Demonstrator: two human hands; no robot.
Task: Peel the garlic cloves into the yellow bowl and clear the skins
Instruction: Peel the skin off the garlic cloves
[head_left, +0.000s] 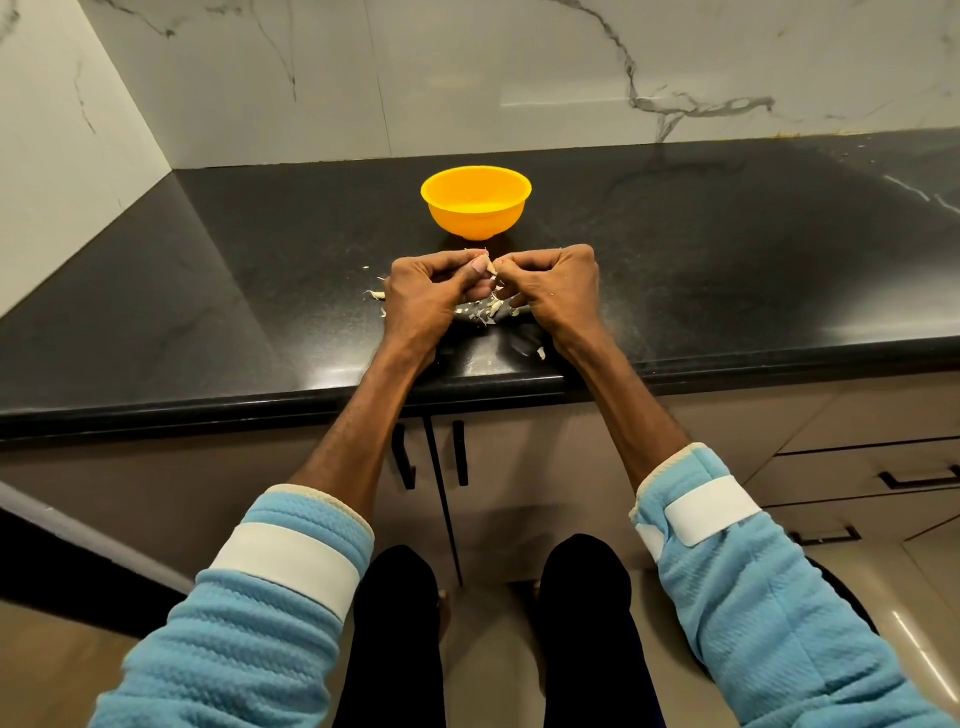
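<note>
A yellow bowl (476, 202) stands on the black countertop (208, 291), just beyond my hands. My left hand (426, 296) and my right hand (556, 291) meet above the counter, fingers curled, both pinching a small garlic clove (487, 260) between their fingertips. Most of the clove is hidden by my fingers. Pale garlic skins (485, 310) lie scattered on the counter under and between my hands, with a few scraps to the left (375, 295) and one near my right wrist (541, 353).
White marble walls (519, 78) rise behind and to the left of the counter. The counter's front edge (260, 410) runs below my forearms, with cabinet doors and black handles (460, 452) beneath. Drawers (883, 478) are at the lower right.
</note>
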